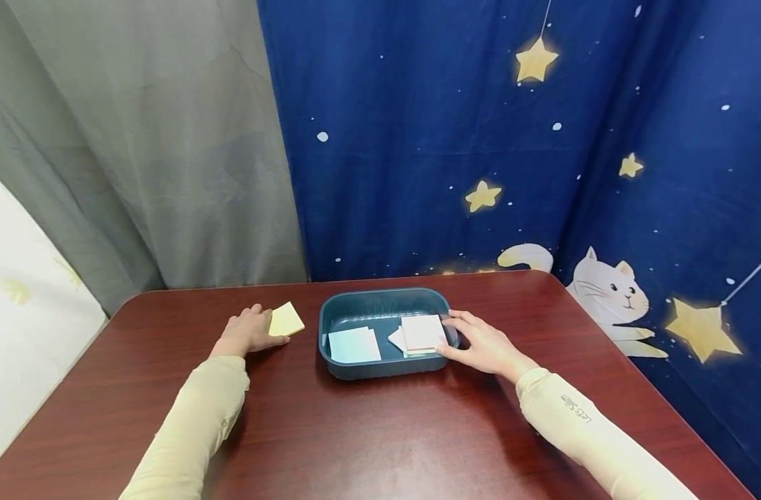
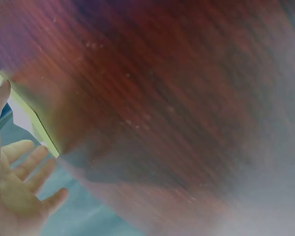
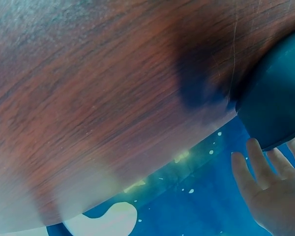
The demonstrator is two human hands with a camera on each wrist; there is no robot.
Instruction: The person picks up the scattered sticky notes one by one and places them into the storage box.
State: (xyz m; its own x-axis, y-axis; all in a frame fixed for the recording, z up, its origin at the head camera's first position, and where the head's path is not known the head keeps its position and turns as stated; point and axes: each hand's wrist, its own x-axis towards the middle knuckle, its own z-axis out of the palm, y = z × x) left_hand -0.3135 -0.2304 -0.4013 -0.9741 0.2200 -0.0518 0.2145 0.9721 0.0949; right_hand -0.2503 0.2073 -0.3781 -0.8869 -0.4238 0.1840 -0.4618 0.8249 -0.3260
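Observation:
A yellow sticky-note pad point(image 1: 285, 320) lies on the table left of the dark teal bin point(image 1: 349, 372). My left hand point(image 1: 251, 331) grips it at its left side, thumb toward the near edge; in the left wrist view the pad point(image 2: 48, 140) spans from thumb to fingers. Over the bin's right rim reaches my right hand point(image 1: 483, 345), its thumb and fingers at the right side of a white note pad point(image 1: 423, 332), which they hold. Beneath that pad other notes stick out. A pale blue note pad point(image 1: 353, 346) sits in the bin's left part.
The dark red wooden table point(image 1: 380, 430) ends at a grey curtain point(image 1: 187, 153) and a blue curtain point(image 1: 418, 139) with stars. The right wrist view shows the bin's outer wall point(image 3: 278, 98) near the table edge.

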